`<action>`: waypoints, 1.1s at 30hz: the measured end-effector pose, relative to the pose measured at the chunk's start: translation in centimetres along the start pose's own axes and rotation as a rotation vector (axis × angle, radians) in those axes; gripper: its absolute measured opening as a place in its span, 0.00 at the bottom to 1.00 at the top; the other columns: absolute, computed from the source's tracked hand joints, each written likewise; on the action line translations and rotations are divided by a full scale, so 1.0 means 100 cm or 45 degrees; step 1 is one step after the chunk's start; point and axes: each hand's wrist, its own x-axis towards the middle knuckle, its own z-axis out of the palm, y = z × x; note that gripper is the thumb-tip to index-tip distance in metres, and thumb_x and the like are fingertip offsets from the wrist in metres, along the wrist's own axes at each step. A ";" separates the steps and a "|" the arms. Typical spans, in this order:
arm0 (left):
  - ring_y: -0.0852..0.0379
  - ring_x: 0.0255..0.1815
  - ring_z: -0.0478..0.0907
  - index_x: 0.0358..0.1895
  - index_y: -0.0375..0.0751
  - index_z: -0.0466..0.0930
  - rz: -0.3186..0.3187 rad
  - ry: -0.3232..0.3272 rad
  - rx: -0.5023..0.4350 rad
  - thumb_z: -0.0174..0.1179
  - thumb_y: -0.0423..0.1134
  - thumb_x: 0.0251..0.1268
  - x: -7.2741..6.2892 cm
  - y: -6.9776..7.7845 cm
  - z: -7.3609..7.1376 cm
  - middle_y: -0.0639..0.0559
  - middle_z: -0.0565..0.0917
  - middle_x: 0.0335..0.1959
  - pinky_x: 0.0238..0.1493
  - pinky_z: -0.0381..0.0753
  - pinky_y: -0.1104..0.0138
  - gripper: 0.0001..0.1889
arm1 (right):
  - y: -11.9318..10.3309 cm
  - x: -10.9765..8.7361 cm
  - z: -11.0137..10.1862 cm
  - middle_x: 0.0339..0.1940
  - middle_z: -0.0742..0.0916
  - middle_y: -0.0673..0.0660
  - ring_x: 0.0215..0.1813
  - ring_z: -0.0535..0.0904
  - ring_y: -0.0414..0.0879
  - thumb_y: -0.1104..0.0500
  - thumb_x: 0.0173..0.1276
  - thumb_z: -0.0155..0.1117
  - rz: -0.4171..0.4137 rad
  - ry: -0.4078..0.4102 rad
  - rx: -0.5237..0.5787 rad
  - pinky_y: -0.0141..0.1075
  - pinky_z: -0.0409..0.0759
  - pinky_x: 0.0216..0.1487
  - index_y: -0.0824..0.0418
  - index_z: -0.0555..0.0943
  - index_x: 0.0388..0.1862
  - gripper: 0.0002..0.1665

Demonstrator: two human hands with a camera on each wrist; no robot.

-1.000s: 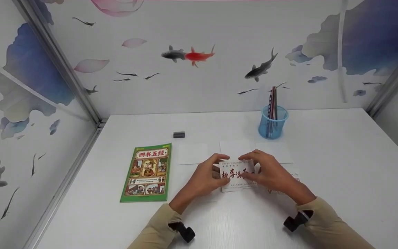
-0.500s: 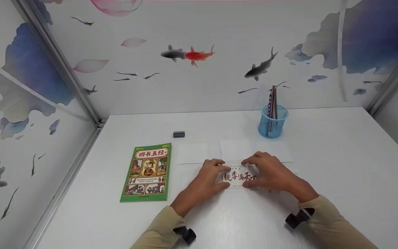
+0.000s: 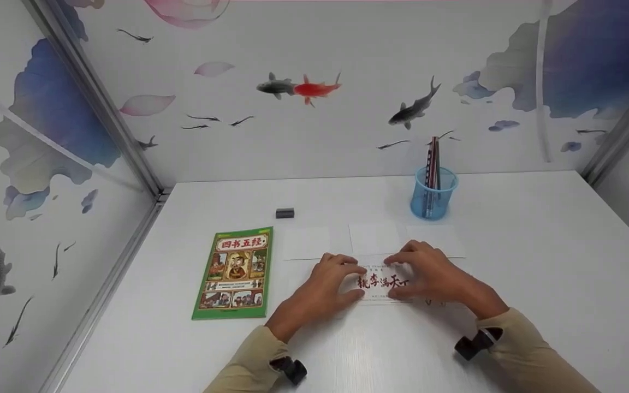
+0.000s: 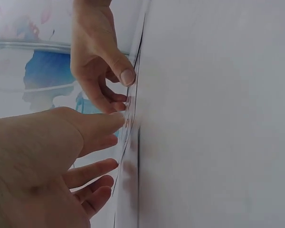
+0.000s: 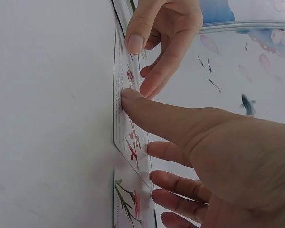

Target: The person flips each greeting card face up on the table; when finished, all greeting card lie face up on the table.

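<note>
Card, white, red-lettered (image 3: 384, 282): one, flat on the tabletop (image 3: 374, 355), between two bare hands.
Left hand (image 3: 322, 285): at the card's left end, thumb and forefinger spread wide apart, tips at the card. Right hand (image 3: 435, 274): at the right end, thumb resting on the card's near side, fingers reaching wide to the far edge; neither hand clasps it. Flower-printed card (image 5: 127, 202): just beside the lettered card's right end, in head view mostly behind the right hand. White cards (image 3: 377, 238): three, in a row behind. Green-bordered book (image 3: 233, 273): left. Dark grey block (image 3: 285, 213): behind the book, to its right. Blue cup (image 3: 441, 204): far right, holding slim sticks (image 3: 433, 155).
</note>
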 end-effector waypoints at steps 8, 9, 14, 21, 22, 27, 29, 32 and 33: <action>0.44 0.71 0.75 0.66 0.44 0.85 0.038 0.018 -0.050 0.70 0.42 0.75 -0.020 -0.023 -0.023 0.46 0.84 0.69 0.76 0.72 0.46 0.20 | -0.017 0.005 0.009 0.58 0.85 0.54 0.62 0.79 0.52 0.37 0.67 0.80 -0.143 0.041 0.037 0.58 0.76 0.64 0.51 0.85 0.68 0.36; 0.44 0.71 0.75 0.66 0.44 0.85 0.038 0.013 -0.050 0.70 0.42 0.75 -0.023 -0.027 -0.025 0.46 0.84 0.69 0.76 0.72 0.45 0.20 | -0.022 0.007 0.012 0.58 0.86 0.54 0.63 0.79 0.52 0.38 0.68 0.79 -0.167 0.044 0.051 0.58 0.75 0.64 0.51 0.86 0.67 0.34; 0.44 0.74 0.74 0.69 0.45 0.84 0.017 -0.010 -0.072 0.71 0.44 0.74 -0.038 -0.042 -0.036 0.47 0.83 0.71 0.78 0.72 0.45 0.23 | -0.050 0.020 0.028 0.59 0.86 0.55 0.61 0.78 0.50 0.41 0.70 0.79 -0.254 0.009 0.085 0.56 0.74 0.63 0.51 0.87 0.66 0.30; 0.46 0.79 0.71 0.73 0.51 0.80 -0.026 -0.143 -0.108 0.82 0.53 0.59 -0.054 -0.059 -0.052 0.51 0.80 0.75 0.81 0.71 0.45 0.39 | -0.084 0.033 0.044 0.62 0.83 0.56 0.61 0.76 0.51 0.37 0.61 0.84 -0.232 -0.098 0.037 0.55 0.74 0.65 0.57 0.84 0.69 0.43; 0.46 0.80 0.71 0.74 0.51 0.80 -0.035 -0.164 -0.112 0.84 0.53 0.56 -0.055 -0.061 -0.054 0.51 0.80 0.75 0.81 0.70 0.44 0.41 | -0.087 0.034 0.044 0.62 0.83 0.56 0.63 0.76 0.52 0.37 0.60 0.85 -0.218 -0.107 0.031 0.56 0.74 0.67 0.58 0.83 0.69 0.44; 0.45 0.77 0.74 0.75 0.50 0.79 -0.028 -0.201 -0.121 0.86 0.51 0.52 -0.057 -0.063 -0.058 0.49 0.83 0.71 0.80 0.71 0.44 0.44 | -0.093 0.035 0.046 0.65 0.81 0.58 0.67 0.74 0.55 0.39 0.58 0.86 -0.173 -0.132 0.031 0.58 0.73 0.71 0.61 0.82 0.67 0.44; 0.47 0.74 0.76 0.75 0.50 0.79 -0.029 -0.201 -0.128 0.86 0.50 0.52 -0.056 -0.062 -0.058 0.49 0.84 0.68 0.78 0.73 0.46 0.44 | -0.092 0.034 0.047 0.65 0.81 0.58 0.68 0.74 0.55 0.40 0.59 0.86 -0.172 -0.140 0.049 0.59 0.72 0.72 0.60 0.82 0.67 0.43; 0.48 0.66 0.80 0.75 0.50 0.78 -0.042 -0.205 -0.149 0.86 0.48 0.52 -0.056 -0.059 -0.058 0.49 0.83 0.66 0.70 0.80 0.49 0.44 | -0.090 0.034 0.047 0.65 0.80 0.57 0.68 0.73 0.55 0.41 0.59 0.86 -0.190 -0.147 0.078 0.59 0.71 0.71 0.59 0.81 0.67 0.42; 0.48 0.64 0.80 0.76 0.51 0.78 -0.050 -0.207 -0.155 0.87 0.48 0.52 -0.056 -0.058 -0.059 0.48 0.82 0.66 0.67 0.81 0.51 0.44 | -0.089 0.034 0.047 0.65 0.80 0.57 0.68 0.73 0.55 0.42 0.59 0.86 -0.199 -0.146 0.084 0.59 0.71 0.71 0.59 0.81 0.67 0.42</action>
